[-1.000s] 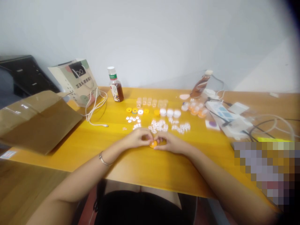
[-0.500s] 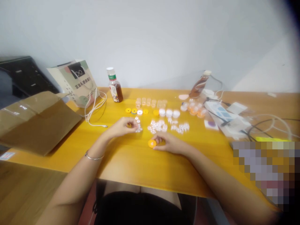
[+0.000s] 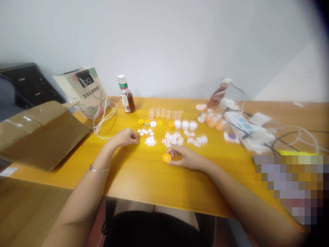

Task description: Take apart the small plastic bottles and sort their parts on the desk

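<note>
An orange round cap (image 3: 166,157) is pinched between the fingers of my right hand (image 3: 183,156), just above the table in front of a heap of white openwork pieces (image 3: 172,139). My left hand (image 3: 125,138) rests low over the table with its fingers curled together. What those fingertips hold, if anything, I cannot make out. To the right of them lie a small pile of white discs (image 3: 150,141) and a loose group of white discs (image 3: 145,131). Behind these runs a row of yellow and white round parts (image 3: 153,123).
Clear small cups (image 3: 162,112) stand farther back. A tea bottle (image 3: 127,97) and a tilted bottle (image 3: 219,93) are near the wall. Orange-and-clear pieces (image 3: 216,120) and a power strip with cables (image 3: 238,121) sit right; a paper bag (image 3: 88,92) and cardboard box (image 3: 46,137) left.
My left hand has moved left, away from the pile of small white discs, leaving both groups of discs in sight. The right hand keeps the orange cap in the same place.
</note>
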Demonstrator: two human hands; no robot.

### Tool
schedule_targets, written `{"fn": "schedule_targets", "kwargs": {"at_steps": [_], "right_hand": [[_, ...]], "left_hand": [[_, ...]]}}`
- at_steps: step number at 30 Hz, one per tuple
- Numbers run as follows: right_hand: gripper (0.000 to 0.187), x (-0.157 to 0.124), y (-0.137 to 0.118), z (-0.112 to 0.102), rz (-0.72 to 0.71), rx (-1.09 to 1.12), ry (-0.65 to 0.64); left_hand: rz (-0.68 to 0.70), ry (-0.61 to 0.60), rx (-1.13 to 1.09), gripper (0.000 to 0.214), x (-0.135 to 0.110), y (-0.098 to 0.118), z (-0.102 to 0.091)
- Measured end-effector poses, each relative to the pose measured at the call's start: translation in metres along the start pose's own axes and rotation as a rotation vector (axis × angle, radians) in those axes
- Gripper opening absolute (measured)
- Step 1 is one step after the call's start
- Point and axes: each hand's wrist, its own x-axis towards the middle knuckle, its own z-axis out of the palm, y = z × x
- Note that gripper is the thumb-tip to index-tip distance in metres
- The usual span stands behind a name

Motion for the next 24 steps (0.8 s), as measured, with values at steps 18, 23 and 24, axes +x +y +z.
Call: {"fn": "schedule_targets", "kwargs": {"at_steps": [18, 23, 24], "right_hand": [[0.026, 0.001, -0.011, -0.009, 0.162, 0.265, 0.119], [0.03, 0.002, -0.012, -0.008, 0.181, 0.28, 0.129], [0.03, 0.002, -0.012, -0.008, 0.187, 0.281, 0.134]], "left_hand": [[0.871, 0.27, 0.016, 0.022, -0.021, 0.083, 0.047], [0.911, 0.325, 0.054, 0.018, -0.019, 0.081, 0.051], [0.901, 0.342, 0.05, 0.017, -0.017, 0.078, 0.049]]}}
